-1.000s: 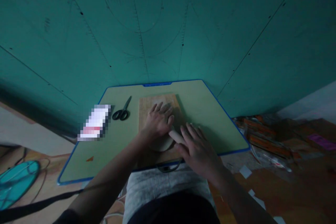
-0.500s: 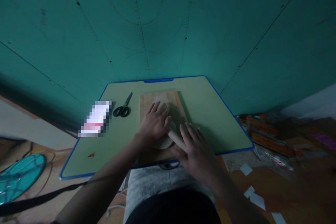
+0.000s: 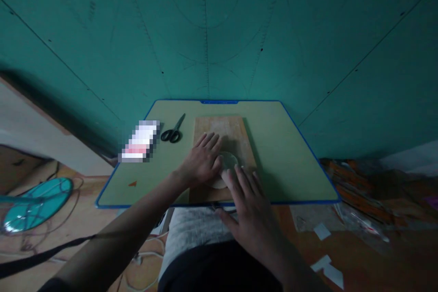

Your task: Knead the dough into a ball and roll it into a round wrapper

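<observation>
A wooden board (image 3: 221,124) lies on a pale green table with a blue rim (image 3: 284,146). On its near half is a round, flat, pale piece (image 3: 229,159). My left hand (image 3: 203,159) lies over the board's left side and the round piece's left edge, fingers stretched forward. My right hand (image 3: 248,198) is over the board's near right corner with its fingers extended and thumb apart. A pale roller (image 3: 225,176) shows only at its tip by the right fingers; the rest is hidden under that hand.
Black-handled scissors (image 3: 173,134) and a blurred-out phone-like object (image 3: 141,141) lie left of the board. A small orange scrap (image 3: 132,183) is near the table's left front. A green wall (image 3: 219,32) rises behind the table. Paper pieces (image 3: 331,276) lie on the floor.
The view has shifted, moving the table rightward in the picture. My right hand has slid over the roller, toward its far end, covering more of it, and its thumb has spread away.
</observation>
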`<state>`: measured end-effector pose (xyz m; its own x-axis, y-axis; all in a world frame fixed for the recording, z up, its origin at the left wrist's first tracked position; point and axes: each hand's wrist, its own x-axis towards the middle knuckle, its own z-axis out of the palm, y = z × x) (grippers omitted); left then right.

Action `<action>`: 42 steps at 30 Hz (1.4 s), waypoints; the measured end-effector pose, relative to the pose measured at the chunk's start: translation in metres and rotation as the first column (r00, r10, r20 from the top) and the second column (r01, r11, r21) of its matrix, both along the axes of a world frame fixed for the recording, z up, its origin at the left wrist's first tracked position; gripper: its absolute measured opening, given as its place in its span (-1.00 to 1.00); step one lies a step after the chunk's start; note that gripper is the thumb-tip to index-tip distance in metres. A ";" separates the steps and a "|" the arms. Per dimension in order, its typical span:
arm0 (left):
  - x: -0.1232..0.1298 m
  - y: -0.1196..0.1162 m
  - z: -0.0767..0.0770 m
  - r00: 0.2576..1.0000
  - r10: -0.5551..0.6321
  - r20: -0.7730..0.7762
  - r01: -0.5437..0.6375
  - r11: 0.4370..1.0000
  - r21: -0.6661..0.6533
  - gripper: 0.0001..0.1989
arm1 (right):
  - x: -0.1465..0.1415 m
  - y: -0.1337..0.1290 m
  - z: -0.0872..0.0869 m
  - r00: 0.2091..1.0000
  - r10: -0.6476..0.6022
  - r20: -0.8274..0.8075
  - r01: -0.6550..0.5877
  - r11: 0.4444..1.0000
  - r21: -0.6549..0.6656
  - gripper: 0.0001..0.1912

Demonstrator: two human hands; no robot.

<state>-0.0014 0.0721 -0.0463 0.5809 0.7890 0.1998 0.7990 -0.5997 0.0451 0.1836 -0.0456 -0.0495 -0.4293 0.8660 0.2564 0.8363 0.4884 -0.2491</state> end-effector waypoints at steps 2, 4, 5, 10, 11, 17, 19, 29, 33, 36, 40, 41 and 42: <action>0.016 0.011 0.003 1.000 -0.012 -0.001 0.012 1.000 0.008 -0.44 | 0.016 0.012 -0.006 0.998 -0.059 0.001 0.059 0.998 0.007 -0.23; 0.034 0.022 0.006 1.000 -0.026 -0.004 0.026 1.000 0.010 -0.48 | 0.032 0.023 -0.011 0.988 -0.155 0.013 0.155 0.988 0.009 -0.24; 0.042 0.027 0.007 0.999 -0.032 -0.011 0.032 0.999 0.004 -0.51 | 0.038 0.027 -0.012 0.979 -0.203 0.024 0.203 0.979 0.010 -0.24; 0.041 0.028 0.006 0.998 -0.042 -0.048 0.042 0.999 0.004 -0.47 | 0.030 0.020 -0.005 0.991 -0.125 0.052 0.122 0.991 0.046 -0.22; 0.032 0.025 0.004 0.998 -0.038 -0.045 0.038 0.999 0.007 -0.46 | 0.022 0.014 -0.002 0.997 -0.050 0.052 0.047 0.998 0.051 -0.22; -0.012 0.005 -0.004 1.000 -0.013 -0.008 0.012 0.999 -0.047 -0.45 | -0.012 -0.005 0.014 0.958 0.284 0.026 -0.284 0.959 -0.014 -0.38; -0.003 0.008 -0.004 1.000 0.015 0.005 -0.015 0.999 -0.038 -0.47 | -0.006 0.000 0.014 0.956 0.294 0.008 -0.294 0.955 -0.033 -0.44; 0.028 0.018 -0.001 1.000 0.004 0.019 -0.004 1.000 0.003 -0.54 | 0.025 0.015 0.018 0.929 0.370 -0.001 -0.367 0.922 -0.122 -0.45; -0.004 0.004 -0.007 0.999 0.024 0.039 -0.023 0.999 -0.044 -0.42 | -0.001 0.003 0.025 0.907 0.414 -0.082 -0.422 0.891 -0.166 -0.46; -0.003 0.004 -0.005 0.999 0.038 0.039 -0.035 0.997 -0.063 -0.42 | -0.005 0.003 0.025 0.917 0.385 -0.104 -0.397 0.903 -0.165 -0.47; 0.028 0.018 0.002 0.999 0.043 0.001 -0.043 0.997 -0.059 -0.45 | 0.017 0.014 0.020 0.940 0.331 -0.086 -0.342 0.918 -0.200 -0.48; 0.035 0.021 0.004 0.999 0.032 -0.008 -0.032 0.998 -0.049 -0.45 | 0.023 0.017 0.019 0.945 0.318 -0.077 -0.327 0.921 -0.211 -0.48; 0.040 0.024 0.004 1.000 0.019 -0.013 -0.019 0.999 -0.037 -0.44 | 0.027 0.019 0.018 0.949 0.309 -0.069 -0.317 0.922 -0.221 -0.47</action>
